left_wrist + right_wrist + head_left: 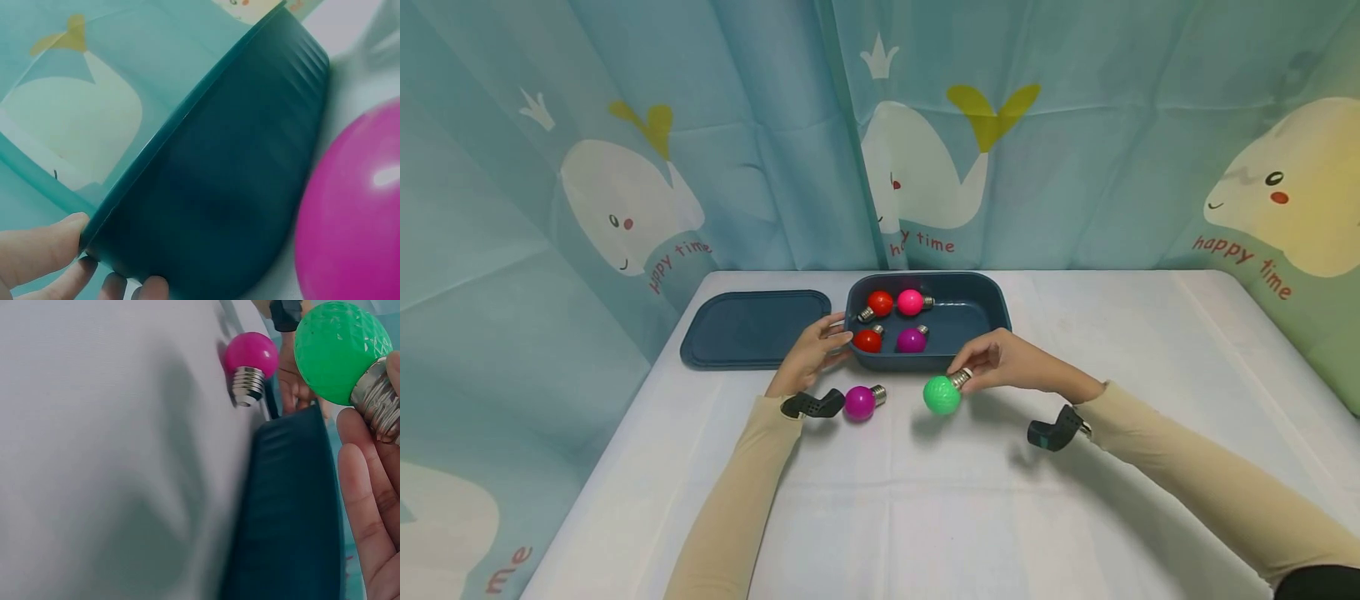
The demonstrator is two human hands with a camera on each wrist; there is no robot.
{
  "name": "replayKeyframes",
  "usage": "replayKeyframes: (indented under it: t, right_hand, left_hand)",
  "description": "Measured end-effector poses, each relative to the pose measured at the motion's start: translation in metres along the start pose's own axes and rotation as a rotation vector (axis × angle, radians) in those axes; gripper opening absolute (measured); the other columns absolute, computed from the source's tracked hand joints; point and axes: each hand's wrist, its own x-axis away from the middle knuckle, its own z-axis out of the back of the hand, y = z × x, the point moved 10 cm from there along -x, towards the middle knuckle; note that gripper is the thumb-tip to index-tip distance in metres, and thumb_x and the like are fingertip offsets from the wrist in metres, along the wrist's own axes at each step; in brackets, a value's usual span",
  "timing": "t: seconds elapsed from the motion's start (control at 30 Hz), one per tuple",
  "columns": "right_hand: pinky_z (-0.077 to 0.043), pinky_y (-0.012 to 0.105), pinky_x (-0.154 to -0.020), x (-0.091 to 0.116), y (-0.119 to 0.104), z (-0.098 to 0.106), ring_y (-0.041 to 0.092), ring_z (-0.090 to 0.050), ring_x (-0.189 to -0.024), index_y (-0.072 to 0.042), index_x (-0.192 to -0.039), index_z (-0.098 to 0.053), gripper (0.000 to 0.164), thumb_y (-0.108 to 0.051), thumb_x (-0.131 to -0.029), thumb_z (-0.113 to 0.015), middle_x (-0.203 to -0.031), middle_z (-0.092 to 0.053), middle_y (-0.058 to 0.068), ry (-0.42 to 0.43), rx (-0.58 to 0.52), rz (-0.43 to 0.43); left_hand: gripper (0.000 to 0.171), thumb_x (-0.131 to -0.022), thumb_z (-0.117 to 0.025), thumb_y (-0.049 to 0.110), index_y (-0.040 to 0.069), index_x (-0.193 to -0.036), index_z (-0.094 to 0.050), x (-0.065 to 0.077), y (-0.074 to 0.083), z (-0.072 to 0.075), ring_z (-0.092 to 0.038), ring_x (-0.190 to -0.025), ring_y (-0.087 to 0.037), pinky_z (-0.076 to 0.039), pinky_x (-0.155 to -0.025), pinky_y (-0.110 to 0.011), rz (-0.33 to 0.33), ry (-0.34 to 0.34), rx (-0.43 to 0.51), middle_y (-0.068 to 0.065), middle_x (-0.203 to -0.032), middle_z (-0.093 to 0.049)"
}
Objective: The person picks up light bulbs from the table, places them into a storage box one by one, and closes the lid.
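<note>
My right hand (1002, 360) pinches a green light bulb (942, 395) by its metal screw base, in front of a dark blue box (925, 363). The right wrist view shows the green bulb (340, 353) raised above the table, its globe textured. At the box's left end, my left hand (811, 354) grips the rim and outer wall; its thumb (44, 247) lies at the rim in the left wrist view. Inside the box are two red bulbs (880, 302), a pink bulb (911, 302) and a purple bulb (912, 340). A magenta bulb (859, 403) lies on the table before the box.
A dark blue lid (752, 329) lies flat left of the box. White cloth covers the table (925, 517). Behind and along the left hangs a teal curtain (775, 133) with whale prints. Each wrist wears a black camera band (812, 405).
</note>
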Motion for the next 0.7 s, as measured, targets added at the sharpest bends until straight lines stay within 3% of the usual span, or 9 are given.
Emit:
replayKeyframes:
  t: [0.7]
  right_hand:
    - [-0.057, 0.023, -0.073, -0.005, -0.038, 0.035, 0.010, -0.064, -0.081, 0.002, -0.104, -0.067, 0.029, -0.008, -0.078, -0.075, -0.098, -0.069, -0.008, 0.056, 0.119, 0.010]
  left_hand:
    - [0.055, -0.095, -0.050, 0.004, 0.005, -0.146, -0.029, 0.002, 0.001, 0.001, -0.039, -0.131, -0.033, -0.038, -0.110, -0.047, 0.016, 0.036, 0.007, -0.020, -0.148, -0.030]
